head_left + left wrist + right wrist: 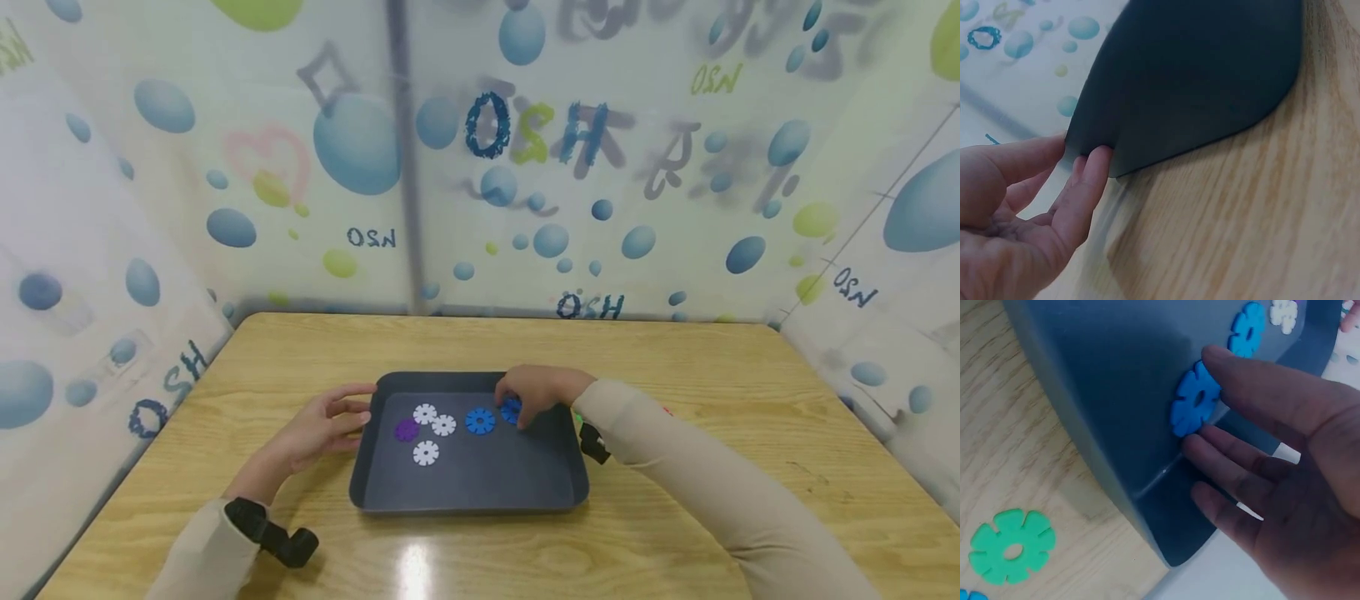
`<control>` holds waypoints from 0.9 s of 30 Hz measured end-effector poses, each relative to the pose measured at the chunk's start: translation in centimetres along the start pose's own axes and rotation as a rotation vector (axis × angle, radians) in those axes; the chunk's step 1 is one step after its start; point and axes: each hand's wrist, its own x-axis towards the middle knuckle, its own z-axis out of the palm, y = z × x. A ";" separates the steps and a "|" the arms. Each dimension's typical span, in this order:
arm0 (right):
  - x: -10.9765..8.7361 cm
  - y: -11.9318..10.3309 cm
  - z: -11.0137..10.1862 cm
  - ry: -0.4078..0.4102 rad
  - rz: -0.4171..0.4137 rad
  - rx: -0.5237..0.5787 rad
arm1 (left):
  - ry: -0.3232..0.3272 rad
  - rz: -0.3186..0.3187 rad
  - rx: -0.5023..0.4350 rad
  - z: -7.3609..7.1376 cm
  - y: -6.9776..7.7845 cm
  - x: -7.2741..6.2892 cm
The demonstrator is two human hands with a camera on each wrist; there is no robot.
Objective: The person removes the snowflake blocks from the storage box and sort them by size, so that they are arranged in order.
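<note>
Both hands are at a dark grey tray (517, 483) on the wooden table. My left hand (322, 429) touches the tray's left rim with its fingertips, fingers mostly extended. Inside the tray, my right hand (543, 390) is around a blue notched plastic disc (1188, 407), thumb on one side and fingertips right at its edge. The disc lies low over the tray floor. Just left of it is a second blue disc (480, 422). Farther left lie a purple disc (406, 430) and three white discs, one white disc (426, 453) nearer the front.
Outside the tray's right side, a green disc (1029, 528) lies on the table, with part of another blue disc (971, 595) beside it. A small red piece (667, 411) shows behind the right sleeve. Patterned curtains (480, 275) border the table's back and sides.
</note>
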 end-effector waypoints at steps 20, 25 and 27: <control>0.6 -0.6 0.9 0.087 0.044 -0.211 | -0.001 -0.002 0.004 0.1 0.2 -0.1; 0.6 -0.5 1.0 0.115 0.047 -0.253 | -0.004 -0.002 0.000 0.1 0.2 -0.1; 0.5 -0.6 1.0 0.126 0.047 -0.252 | -0.003 -0.002 -0.001 0.1 0.2 -0.1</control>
